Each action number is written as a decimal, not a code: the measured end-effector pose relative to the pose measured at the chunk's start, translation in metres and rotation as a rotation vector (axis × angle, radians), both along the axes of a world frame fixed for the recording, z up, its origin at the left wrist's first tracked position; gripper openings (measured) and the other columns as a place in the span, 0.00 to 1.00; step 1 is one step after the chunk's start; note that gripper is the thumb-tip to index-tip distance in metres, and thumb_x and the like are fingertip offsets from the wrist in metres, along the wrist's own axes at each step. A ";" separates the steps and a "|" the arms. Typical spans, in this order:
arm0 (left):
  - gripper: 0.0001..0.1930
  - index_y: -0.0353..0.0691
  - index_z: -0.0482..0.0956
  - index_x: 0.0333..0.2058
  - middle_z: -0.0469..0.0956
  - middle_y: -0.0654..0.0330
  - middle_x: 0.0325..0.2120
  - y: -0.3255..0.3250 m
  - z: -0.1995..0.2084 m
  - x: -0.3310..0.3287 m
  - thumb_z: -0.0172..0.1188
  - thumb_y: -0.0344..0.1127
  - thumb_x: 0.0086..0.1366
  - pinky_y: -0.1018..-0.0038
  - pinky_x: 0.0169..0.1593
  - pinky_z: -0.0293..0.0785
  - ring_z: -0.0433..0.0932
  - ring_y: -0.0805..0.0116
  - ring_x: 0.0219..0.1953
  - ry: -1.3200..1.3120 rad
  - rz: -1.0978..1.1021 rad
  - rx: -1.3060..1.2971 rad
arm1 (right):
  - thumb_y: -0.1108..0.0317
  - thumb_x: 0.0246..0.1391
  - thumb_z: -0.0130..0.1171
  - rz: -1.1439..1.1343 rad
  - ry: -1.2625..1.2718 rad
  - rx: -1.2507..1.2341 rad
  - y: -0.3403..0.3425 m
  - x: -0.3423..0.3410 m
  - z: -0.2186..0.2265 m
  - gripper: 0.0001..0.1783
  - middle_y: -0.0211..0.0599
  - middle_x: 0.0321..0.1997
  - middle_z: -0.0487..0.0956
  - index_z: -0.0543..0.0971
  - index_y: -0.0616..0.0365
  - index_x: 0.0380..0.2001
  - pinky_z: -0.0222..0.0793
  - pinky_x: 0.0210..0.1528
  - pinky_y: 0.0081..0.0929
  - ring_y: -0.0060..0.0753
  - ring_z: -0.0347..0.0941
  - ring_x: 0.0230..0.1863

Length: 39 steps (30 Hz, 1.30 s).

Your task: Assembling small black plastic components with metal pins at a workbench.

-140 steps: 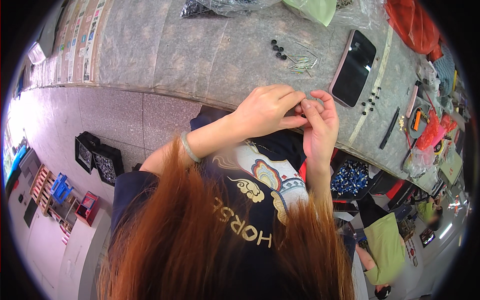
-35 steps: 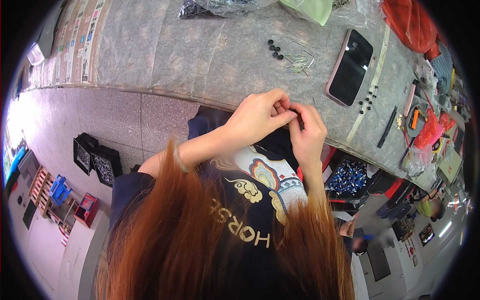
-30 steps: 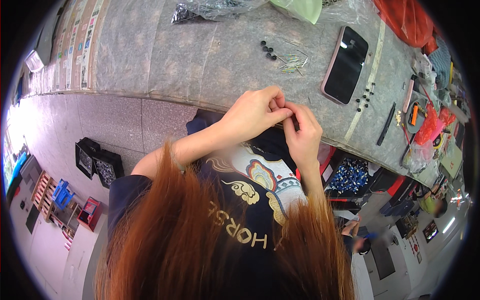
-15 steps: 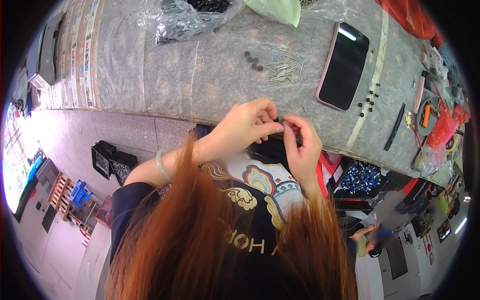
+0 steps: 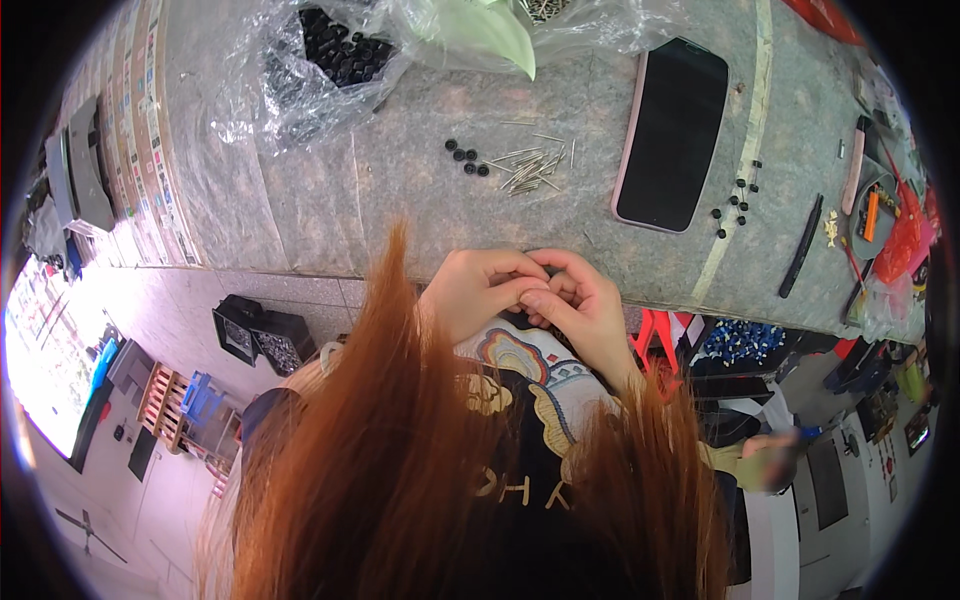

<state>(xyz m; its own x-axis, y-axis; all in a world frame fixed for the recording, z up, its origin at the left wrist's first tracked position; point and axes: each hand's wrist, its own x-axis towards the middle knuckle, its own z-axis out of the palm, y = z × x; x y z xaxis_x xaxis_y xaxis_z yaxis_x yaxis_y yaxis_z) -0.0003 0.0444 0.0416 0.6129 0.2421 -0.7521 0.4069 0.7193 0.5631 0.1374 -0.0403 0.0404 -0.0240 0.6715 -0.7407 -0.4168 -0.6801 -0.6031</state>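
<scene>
My left hand (image 5: 474, 287) and my right hand (image 5: 588, 312) meet at the near edge of the grey-covered table (image 5: 400, 215). Both have their fingers curled and pressed together. Whatever they pinch is hidden behind the fingers. Beyond them lies a loose pile of thin silver metal pins (image 5: 530, 170). Several small round black pieces (image 5: 468, 156) sit just left of the pins. A dark-screened phone (image 5: 672, 135) rests to the right. Past it, more small black pieces (image 5: 741, 201) are scattered along a pale strip.
At the far side a clear plastic bag (image 5: 345, 52) holds many black pieces, beside a pale green bag (image 5: 480, 35). A slim black tool (image 5: 802, 245) and a grey dish (image 5: 878, 215) are at right. Blue and white bits (image 5: 742, 340) fill a container below the table edge.
My hands have drawn closer together, the right one turning inward over the left fingertips. A small black piece seen between them earlier is now hidden. The view has shifted slightly.
</scene>
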 end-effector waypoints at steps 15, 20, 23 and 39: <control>0.07 0.32 0.76 0.32 0.76 0.61 0.26 -0.001 0.001 0.001 0.54 0.26 0.54 0.83 0.34 0.69 0.72 0.80 0.29 0.116 -0.036 0.013 | 0.73 0.42 0.58 -0.037 0.019 -0.066 -0.001 -0.005 -0.001 0.14 0.29 0.19 0.74 0.72 0.65 0.36 0.65 0.24 0.13 0.14 0.68 0.21; 0.07 0.32 0.76 0.32 0.76 0.61 0.26 -0.006 -0.003 0.002 0.54 0.26 0.54 0.83 0.33 0.69 0.72 0.80 0.29 0.155 -0.081 0.116 | 0.73 0.43 0.58 -0.041 -0.006 -0.057 -0.003 -0.005 -0.001 0.14 0.29 0.19 0.74 0.72 0.65 0.35 0.65 0.24 0.13 0.14 0.68 0.21; 0.07 0.33 0.76 0.30 0.77 0.60 0.21 -0.005 0.000 0.002 0.56 0.29 0.53 0.83 0.27 0.69 0.73 0.79 0.23 0.136 0.024 0.108 | 0.72 0.43 0.58 -0.038 0.007 -0.054 0.001 -0.006 -0.001 0.14 0.29 0.18 0.73 0.72 0.65 0.35 0.64 0.24 0.12 0.14 0.68 0.21; 0.06 0.32 0.75 0.31 0.76 0.61 0.25 -0.003 0.003 0.005 0.54 0.26 0.53 0.83 0.33 0.69 0.71 0.80 0.28 0.155 -0.030 0.099 | 0.72 0.43 0.58 -0.042 0.011 -0.098 0.005 -0.004 0.003 0.13 0.27 0.17 0.72 0.73 0.64 0.34 0.63 0.23 0.12 0.14 0.67 0.20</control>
<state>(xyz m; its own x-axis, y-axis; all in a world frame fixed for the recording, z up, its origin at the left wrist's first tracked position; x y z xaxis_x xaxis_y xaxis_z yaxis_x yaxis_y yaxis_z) 0.0042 0.0413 0.0444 0.4994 0.3031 -0.8116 0.5150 0.6495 0.5594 0.1338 -0.0354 0.0433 -0.0064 0.5965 -0.8026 -0.4522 -0.7176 -0.5297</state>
